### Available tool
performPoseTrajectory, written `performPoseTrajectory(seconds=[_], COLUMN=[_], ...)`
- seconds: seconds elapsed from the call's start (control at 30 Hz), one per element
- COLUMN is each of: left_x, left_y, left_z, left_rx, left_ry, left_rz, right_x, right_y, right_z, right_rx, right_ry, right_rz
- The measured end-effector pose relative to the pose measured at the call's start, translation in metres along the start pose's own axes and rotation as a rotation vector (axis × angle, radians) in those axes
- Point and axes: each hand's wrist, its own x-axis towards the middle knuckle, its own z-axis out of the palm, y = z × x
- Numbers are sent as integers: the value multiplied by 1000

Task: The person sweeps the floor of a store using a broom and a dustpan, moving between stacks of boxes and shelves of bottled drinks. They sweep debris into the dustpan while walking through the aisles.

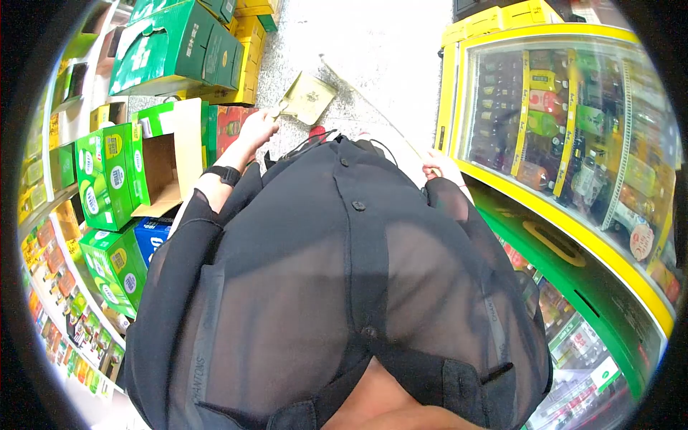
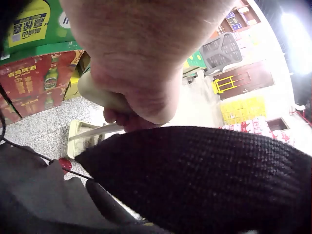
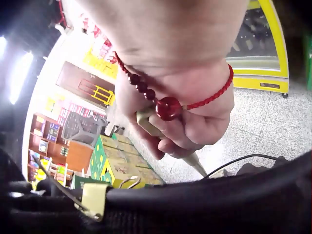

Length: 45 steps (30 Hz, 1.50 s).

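Observation:
My left hand grips the handle of a pale yellow-green dustpan, which is low over or on the floor; which of the two I cannot tell. In the left wrist view the curled fingers close round the handle, with the dustpan below. On the other side, my right hand holds the end of a long thin pale stick that slants forward to the floor. The right wrist view shows the right hand wrapped round a pale handle. The stick's far end is unclear.
Green cartons and an opened box stand along the left, by stocked shelves. A yellow-framed glass cooler lines the right. Pale speckled floor runs between them. An office chair stands farther off.

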Motion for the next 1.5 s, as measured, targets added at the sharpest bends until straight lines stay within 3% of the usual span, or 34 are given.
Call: performPoseTrajectory(seconds=[0.1,0.23,0.4,0.53,0.67,0.73,0.87,0.93,0.97,1.07,1.2,1.33,1.5], left_x=[-3,0,-10,-7,-7,-5,5,14,18,24,17,18,6], left_y=[-3,-8,1,0,30,46,53,48,48,59,79,68,82], left_z=[0,-5,-9,-2,4,5,15,24,28,40,48,62,81], left_rx=[-94,-105,-231,-560,-560,-544,-512,-649,-656,-766,-603,-590,-686], left_ry=[30,72,156,172,246,274,312,332,340,364,417,488,614], left_rz=[-5,-16,-86,-191,-260,-300,-324,-299,-299,-300,-326,-325,-337], right_x=[-12,19,129,183,186,186,190,159,151,154,167,203,245], right_y=[-37,-74,-100,-124,-135,-125,-130,-177,-195,-231,-276,-314,-354], right_z=[-20,-32,-67,-63,-40,-26,-17,-9,-6,-13,-34,-47,-3], right_rx=[369,345,486,566,222,-142,-465,-567,-446,-451,-446,-384,-483], right_ry=[-59,145,147,112,-6,-49,-201,-480,-528,-676,-611,-573,-523], right_rz=[25,3,59,94,173,22,-34,112,202,189,201,63,-102])
